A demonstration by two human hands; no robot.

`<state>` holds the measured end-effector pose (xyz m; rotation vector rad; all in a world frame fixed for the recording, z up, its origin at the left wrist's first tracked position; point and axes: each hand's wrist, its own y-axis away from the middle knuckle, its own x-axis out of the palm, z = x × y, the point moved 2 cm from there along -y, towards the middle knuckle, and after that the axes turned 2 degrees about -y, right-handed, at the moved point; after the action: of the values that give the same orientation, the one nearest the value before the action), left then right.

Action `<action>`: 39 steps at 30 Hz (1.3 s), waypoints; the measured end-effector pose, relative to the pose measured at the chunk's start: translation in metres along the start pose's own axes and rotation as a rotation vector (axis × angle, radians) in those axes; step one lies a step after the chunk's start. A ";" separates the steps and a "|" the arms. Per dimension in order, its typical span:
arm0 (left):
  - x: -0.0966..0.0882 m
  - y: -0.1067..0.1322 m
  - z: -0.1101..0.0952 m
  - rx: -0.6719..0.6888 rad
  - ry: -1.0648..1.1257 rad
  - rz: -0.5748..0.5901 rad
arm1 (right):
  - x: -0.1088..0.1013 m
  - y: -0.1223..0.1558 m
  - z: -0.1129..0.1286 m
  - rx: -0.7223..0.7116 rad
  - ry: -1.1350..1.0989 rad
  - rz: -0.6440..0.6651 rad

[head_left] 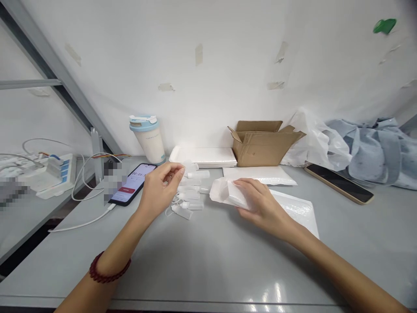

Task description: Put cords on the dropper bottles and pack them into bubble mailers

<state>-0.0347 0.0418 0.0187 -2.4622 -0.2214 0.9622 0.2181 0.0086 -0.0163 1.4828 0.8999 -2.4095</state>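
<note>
My left hand (pixel 163 184) is closed in a pinch at the left edge of a cluster of small clear plastic bottles (pixel 192 195). Whatever lies between its fingertips is too small to make out. The bottles lie side by side on the grey table, some with thin pale loops. My right hand (pixel 256 200) grips a small white box (pixel 237 194), with a white paper-like flap (pixel 219 190) beside it; whether the two are joined I cannot tell. Under and behind that hand lies a white bubble mailer (pixel 301 213), partly covered by the wrist.
A stack of white mailers (pixel 205 156), another mailer (pixel 260 175) and an open cardboard box (pixel 260 145) stand along the wall. At left are a cup (pixel 150 139), a lit phone (pixel 130 187) on a cable and a power strip (pixel 58 178). A second phone (pixel 339 182) and bags (pixel 374 148) lie right.
</note>
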 end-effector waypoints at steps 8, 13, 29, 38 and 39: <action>0.009 0.008 -0.014 0.194 -0.030 0.149 | 0.000 0.000 0.002 0.010 -0.029 -0.003; 0.024 0.020 -0.023 0.254 0.053 0.256 | 0.000 0.000 0.006 -0.014 -0.060 -0.021; -0.016 -0.018 0.030 -0.220 -0.318 -0.003 | -0.005 0.001 0.006 0.003 -0.058 -0.074; -0.006 -0.017 0.040 -0.112 -0.393 0.042 | -0.007 0.000 0.006 0.002 -0.056 -0.080; -0.006 -0.017 0.040 -0.103 -0.397 0.040 | -0.007 0.001 0.006 0.003 -0.056 -0.081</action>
<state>-0.0661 0.0699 0.0051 -2.3496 -0.3621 1.4869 0.2172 0.0033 -0.0086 1.3982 0.9624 -2.4971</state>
